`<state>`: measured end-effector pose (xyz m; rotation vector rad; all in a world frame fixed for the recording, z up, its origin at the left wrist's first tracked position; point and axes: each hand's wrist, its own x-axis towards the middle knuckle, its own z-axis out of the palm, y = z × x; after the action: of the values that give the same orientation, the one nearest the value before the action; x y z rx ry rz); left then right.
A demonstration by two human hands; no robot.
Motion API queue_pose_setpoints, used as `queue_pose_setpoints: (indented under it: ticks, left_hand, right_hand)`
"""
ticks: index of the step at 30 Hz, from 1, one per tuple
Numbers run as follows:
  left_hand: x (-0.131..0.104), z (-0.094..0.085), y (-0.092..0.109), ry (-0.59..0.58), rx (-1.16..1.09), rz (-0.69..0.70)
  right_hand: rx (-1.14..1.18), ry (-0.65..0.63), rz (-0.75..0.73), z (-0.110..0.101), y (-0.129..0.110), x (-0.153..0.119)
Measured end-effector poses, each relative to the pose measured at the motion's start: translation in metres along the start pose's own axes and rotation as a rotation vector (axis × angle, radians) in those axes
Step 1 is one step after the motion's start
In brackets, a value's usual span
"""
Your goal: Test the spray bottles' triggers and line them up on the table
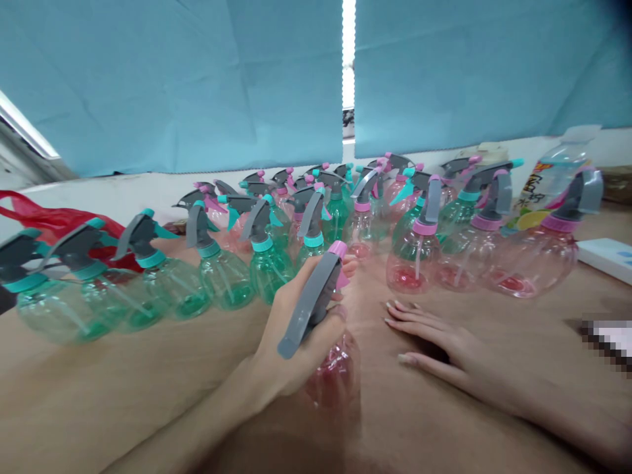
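Observation:
My left hand (291, 329) is wrapped around the neck of a pink spray bottle (336, 375), below its grey head with a pink nozzle. The bottle's round, clear pink body shows beneath my fingers. To the right, my right hand (439, 339) rests on the brown tabletop (385, 421) with its fingers stretched out, holding nothing. Just beyond it stands another pink spray bottle (409, 266). A green spray bottle (269, 270) with a turquoise collar is close behind my left hand.
Several green spray bottles (224, 283) line the left, with more green and pink ones crowded behind. At right are a labelled drink bottle (550, 178), a white box (607, 257) and a pixelated object (612, 339). A red plastic bag (59, 227) lies far left, before a blue sheet (197, 85).

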<state>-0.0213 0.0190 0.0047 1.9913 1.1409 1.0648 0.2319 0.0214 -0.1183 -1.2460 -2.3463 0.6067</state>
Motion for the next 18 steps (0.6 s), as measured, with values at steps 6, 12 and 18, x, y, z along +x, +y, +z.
queue_pose_setpoints:
  ticks: [6, 12, 18]
  left_hand:
    - [0.0003, -0.0004, 0.0021, -0.037, -0.063, 0.019]
    - [-0.0015, -0.001, 0.0003, -0.033, -0.051, 0.011]
    - [-0.0001, 0.0009, -0.0002, -0.017, -0.034, 0.003]
  right_hand:
    - [0.013, 0.002, -0.019, 0.0019, 0.0053, -0.0002]
    - [-0.006, 0.0, -0.019, 0.0014, 0.0041, -0.0002]
    - [-0.033, -0.018, -0.009, 0.0004, 0.0023, 0.0]
